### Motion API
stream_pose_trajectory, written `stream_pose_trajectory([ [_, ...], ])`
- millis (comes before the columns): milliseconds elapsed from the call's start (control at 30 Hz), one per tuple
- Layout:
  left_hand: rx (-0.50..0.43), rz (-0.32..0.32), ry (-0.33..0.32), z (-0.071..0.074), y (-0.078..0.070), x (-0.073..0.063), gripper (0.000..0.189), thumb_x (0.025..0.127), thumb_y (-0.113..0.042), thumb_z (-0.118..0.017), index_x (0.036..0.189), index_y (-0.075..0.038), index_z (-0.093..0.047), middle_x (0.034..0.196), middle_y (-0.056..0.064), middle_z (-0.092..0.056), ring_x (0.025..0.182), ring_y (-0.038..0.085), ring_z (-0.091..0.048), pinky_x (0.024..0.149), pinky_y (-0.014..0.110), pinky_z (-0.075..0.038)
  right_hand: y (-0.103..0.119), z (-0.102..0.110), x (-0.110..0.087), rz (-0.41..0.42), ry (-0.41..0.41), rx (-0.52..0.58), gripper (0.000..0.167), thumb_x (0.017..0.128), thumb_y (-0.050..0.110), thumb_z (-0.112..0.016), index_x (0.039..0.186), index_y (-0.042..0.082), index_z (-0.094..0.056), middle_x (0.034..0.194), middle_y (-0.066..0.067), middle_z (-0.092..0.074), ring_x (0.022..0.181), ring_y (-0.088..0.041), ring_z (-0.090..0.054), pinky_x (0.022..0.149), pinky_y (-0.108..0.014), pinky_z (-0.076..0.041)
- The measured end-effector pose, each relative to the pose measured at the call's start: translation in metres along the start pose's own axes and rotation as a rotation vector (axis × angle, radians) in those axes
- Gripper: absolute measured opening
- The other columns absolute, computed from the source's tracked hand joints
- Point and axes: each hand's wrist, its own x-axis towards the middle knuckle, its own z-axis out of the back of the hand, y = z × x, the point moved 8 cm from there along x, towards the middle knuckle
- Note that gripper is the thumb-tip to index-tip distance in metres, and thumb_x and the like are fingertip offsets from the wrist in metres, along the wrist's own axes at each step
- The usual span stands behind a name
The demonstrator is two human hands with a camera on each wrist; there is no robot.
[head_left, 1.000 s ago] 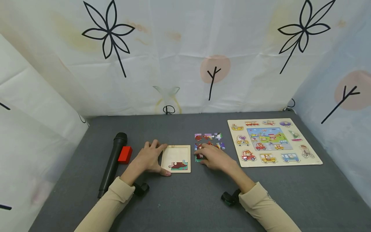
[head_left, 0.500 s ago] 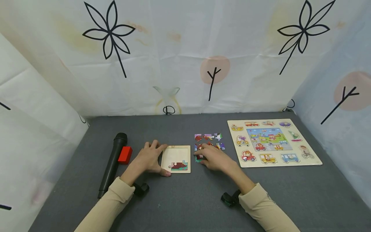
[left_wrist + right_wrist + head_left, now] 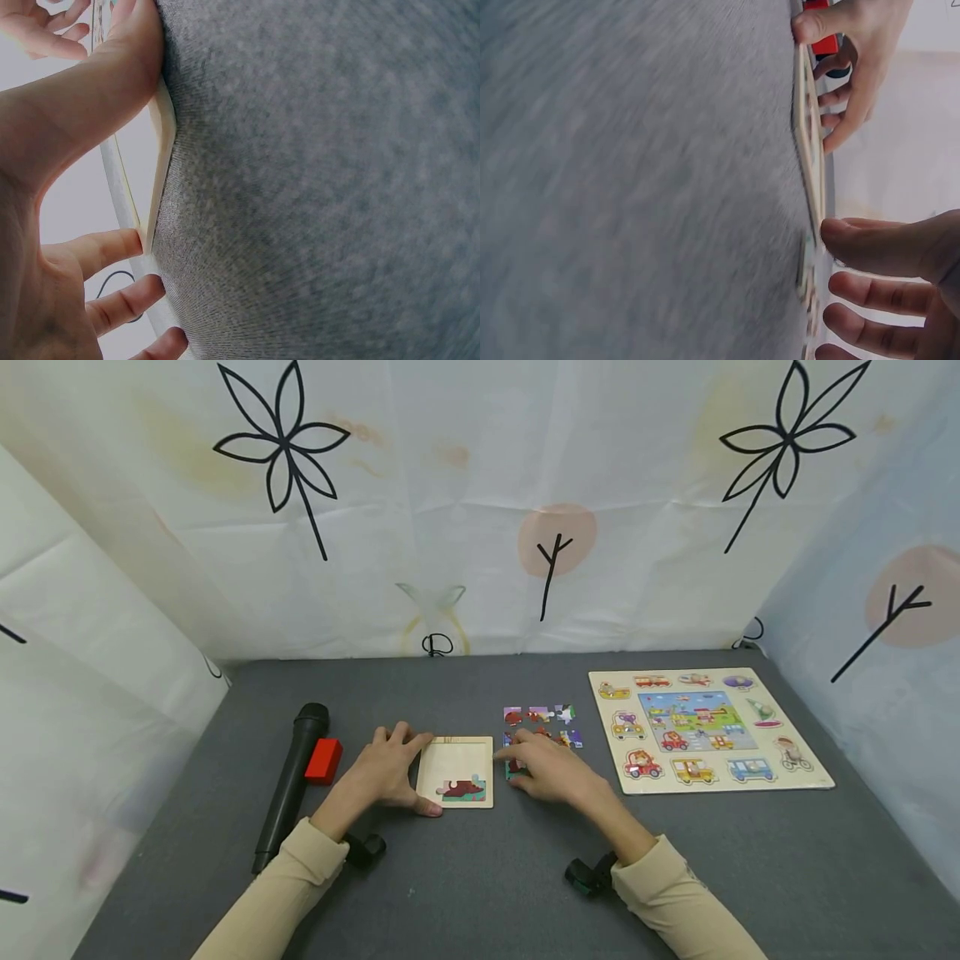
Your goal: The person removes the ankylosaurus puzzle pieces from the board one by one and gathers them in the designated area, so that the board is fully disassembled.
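A small square wooden puzzle tray lies on the table, with joined brown and green pieces in its lower part. My left hand holds the tray's left side between thumb and index finger, at the near and far corners; the other fingers spread beyond. My right hand hovers low over loose jigsaw pieces right of the tray, partly covering them. Its index fingertip is by the tray's right edge, apart from the thumb. In the right wrist view, the thumb hides most of the index finger; no held piece shows.
A wooden vehicle puzzle board lies at the right. Left of my left hand are a black microphone and a red block next to it. A printed white cloth hangs behind the grey table.
My right hand has shifted slightly left, so its index fingertip is closer to the tray's edge. The left hand and tray have stayed in place.
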Motion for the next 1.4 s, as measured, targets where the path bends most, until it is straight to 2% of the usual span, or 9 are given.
stream_pose_trajectory([
  [133, 0.001, 0.004, 0.005, -0.001, 0.0, 0.0, 0.114, 0.06, -0.071, -0.088, 0.151, -0.014, -0.049, 0.134, 0.017, -0.051, 0.12, 0.043, -0.047, 0.094, 0.058, -0.053, 0.009, -0.001, 0.003, 0.001, 0.021, 0.03, 0.037, 0.091, 0.013, -0.077, 0.128, 0.01, -0.072, 0.097, -0.008, -0.06, 0.073, -0.012, -0.044, 0.059, -0.022, -0.034],
  [433, 0.001, 0.002, 0.009, -0.003, 0.0, 0.0, 0.113, 0.06, -0.072, -0.087, 0.15, -0.015, -0.05, 0.133, 0.017, -0.052, 0.118, 0.041, -0.048, 0.092, 0.057, -0.054, 0.04, -0.014, 0.016, 0.084, 0.06, 0.04, 0.035, 0.093, 0.014, -0.075, 0.127, 0.009, -0.072, 0.107, -0.01, -0.065, 0.074, -0.012, -0.047, 0.063, -0.023, -0.04],
  [700, -0.019, 0.005, 0.004, -0.004, 0.001, 0.0, 0.115, 0.059, -0.073, -0.087, 0.151, -0.015, -0.049, 0.133, 0.017, -0.051, 0.119, 0.042, -0.047, 0.094, 0.058, -0.053, 0.061, -0.029, 0.024, 0.135, 0.104, -0.008, 0.029, 0.092, 0.018, -0.077, 0.121, 0.015, -0.075, 0.096, -0.005, -0.061, 0.08, -0.015, -0.046, 0.067, -0.025, -0.037],
  [933, -0.013, 0.001, 0.002, -0.002, 0.0, 0.0, 0.115, 0.06, -0.073, -0.086, 0.152, -0.015, -0.048, 0.135, 0.017, -0.051, 0.12, 0.043, -0.047, 0.096, 0.06, -0.052, 0.064, -0.034, 0.026, 0.137, 0.109, -0.034, 0.027, 0.092, 0.021, -0.078, 0.118, 0.016, -0.077, 0.099, -0.003, -0.064, 0.081, -0.013, -0.051, 0.071, -0.023, -0.042],
  [1267, -0.006, 0.001, 0.0, -0.001, 0.001, -0.001, 0.115, 0.06, -0.072, -0.087, 0.152, -0.014, -0.049, 0.135, 0.018, -0.051, 0.119, 0.042, -0.048, 0.094, 0.059, -0.052, 0.063, -0.039, 0.03, 0.123, 0.118, -0.076, 0.021, 0.089, 0.019, -0.081, 0.109, 0.019, -0.072, 0.094, -0.001, -0.059, 0.079, -0.012, -0.05, 0.068, -0.024, -0.04],
  [1400, -0.01, 0.009, 0.004, -0.002, 0.002, 0.0, 0.115, 0.06, -0.072, -0.087, 0.152, -0.015, -0.048, 0.135, 0.018, -0.051, 0.12, 0.043, -0.047, 0.094, 0.059, -0.053, 0.063, -0.039, 0.031, 0.109, 0.121, -0.078, 0.024, 0.089, 0.019, -0.081, 0.111, 0.018, -0.074, 0.096, -0.001, -0.061, 0.081, -0.013, -0.051, 0.07, -0.024, -0.042],
])
